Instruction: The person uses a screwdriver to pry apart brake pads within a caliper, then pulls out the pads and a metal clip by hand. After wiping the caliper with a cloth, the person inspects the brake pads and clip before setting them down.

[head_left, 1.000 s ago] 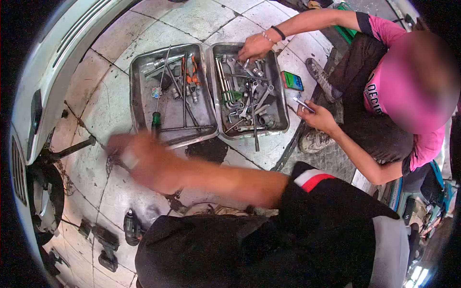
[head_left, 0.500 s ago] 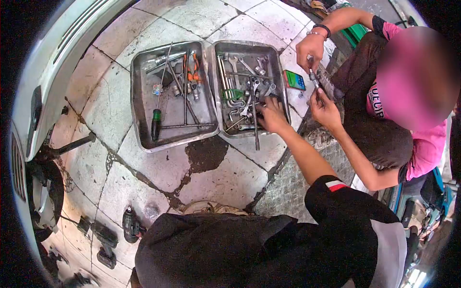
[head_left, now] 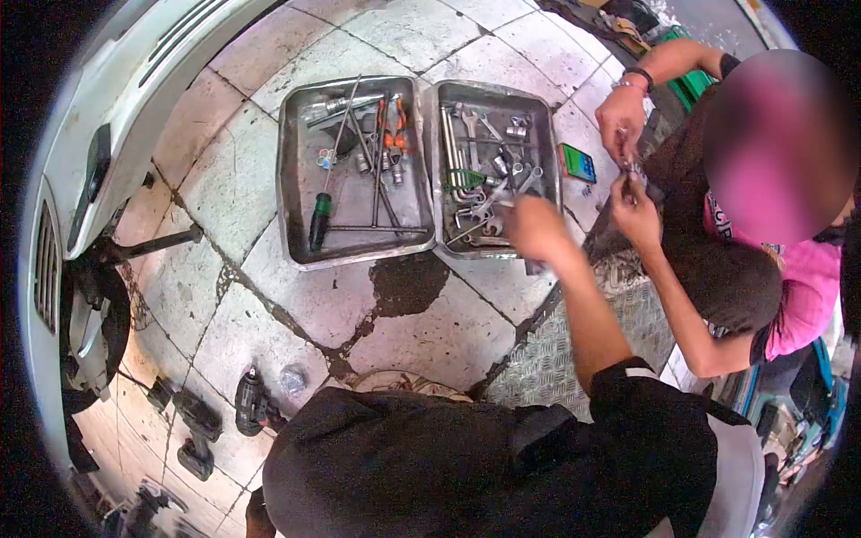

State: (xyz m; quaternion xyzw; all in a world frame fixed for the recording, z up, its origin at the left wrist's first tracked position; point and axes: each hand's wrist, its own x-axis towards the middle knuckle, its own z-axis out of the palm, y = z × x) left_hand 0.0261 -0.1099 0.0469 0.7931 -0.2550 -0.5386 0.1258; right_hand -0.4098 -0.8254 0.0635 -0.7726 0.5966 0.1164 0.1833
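One head-worn camera looks steeply down at the tiled floor (head_left: 224, 188) from above.

No legible text or nos. anywhere; white lettering on the co-worker's pink shirt (head_left: 720, 224) mostly hidden, can't be read; green phone screen (head_left: 578, 163) too small to make out; tools in the metal trays (head_left: 296, 179) show no readable brands.

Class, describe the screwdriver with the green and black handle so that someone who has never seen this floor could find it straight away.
Two metal trays sit side by side on the tiled floor; take the left tray, the one farther from the person's right hand. The screwdriver lies near its left wall, thin shaft pointing up toward the far rim. Its green and black handle sets it apart from the bare metal bars beside it.
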